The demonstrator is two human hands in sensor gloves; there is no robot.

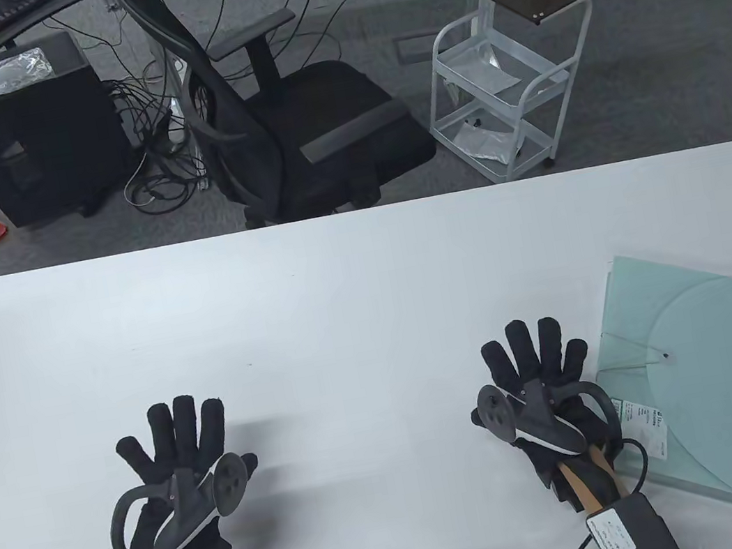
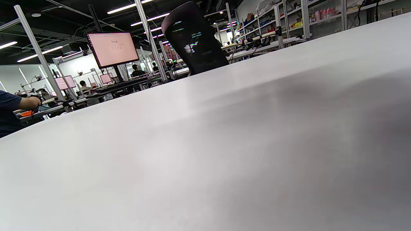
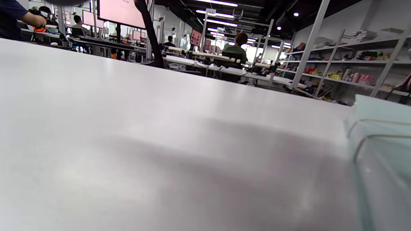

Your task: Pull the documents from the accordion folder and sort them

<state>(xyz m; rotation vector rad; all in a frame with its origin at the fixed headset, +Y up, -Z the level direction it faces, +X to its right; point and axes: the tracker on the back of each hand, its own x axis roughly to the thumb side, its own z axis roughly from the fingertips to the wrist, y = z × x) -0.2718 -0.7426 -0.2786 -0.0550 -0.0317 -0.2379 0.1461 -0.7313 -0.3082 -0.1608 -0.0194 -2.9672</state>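
Accordion folder (image 1: pixel 707 381) closed, flat at desk (image 1: pixel 341 293) right edge; label print too small to read. Left hand (image 1: pixel 172 457) and right hand (image 1: pixel 539 375) palm-down, fingers spread, grasping nothing.

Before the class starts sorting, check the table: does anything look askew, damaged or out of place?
Nothing looks damaged. The accordion folder lies flat and closed, turned slightly askew to the table edge. Both hands, left hand and right hand, are spread open, holding nothing.

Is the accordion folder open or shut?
Shut: the accordion folder's rounded flap lies flat over the front, elastic cord hooked at its button.
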